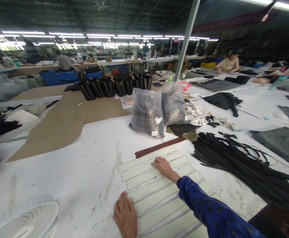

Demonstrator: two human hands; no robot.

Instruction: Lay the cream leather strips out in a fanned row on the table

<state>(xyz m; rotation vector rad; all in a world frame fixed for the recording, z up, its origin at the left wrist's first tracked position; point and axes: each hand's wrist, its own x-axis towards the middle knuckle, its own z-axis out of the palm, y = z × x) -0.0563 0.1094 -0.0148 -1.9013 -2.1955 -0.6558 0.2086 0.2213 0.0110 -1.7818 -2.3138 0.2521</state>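
Note:
Several long cream strips [156, 206] with scalloped ends lie side by side in a row on the white table [85, 185]. My left hand [125, 213] rests flat at the strips' left ends, palm down, fingers stretched forward. Farther up the row, my right hand [162, 167] reaches across from the right in a blue spotted sleeve [206, 201]. Its fingers are bent, apart from one another, with the tips touching the upper strips. Neither hand shows anything lifted. Beyond the row lies a single dark brown strip [159, 147].
Two filled plastic bags [146, 114] stand behind the strips. A heap of black straps [240, 165] lies at right, a white plastic basket [35, 215] at lower left. Black bags [119, 86] line the brown sheet [60, 122]. A person [228, 62] works at far right.

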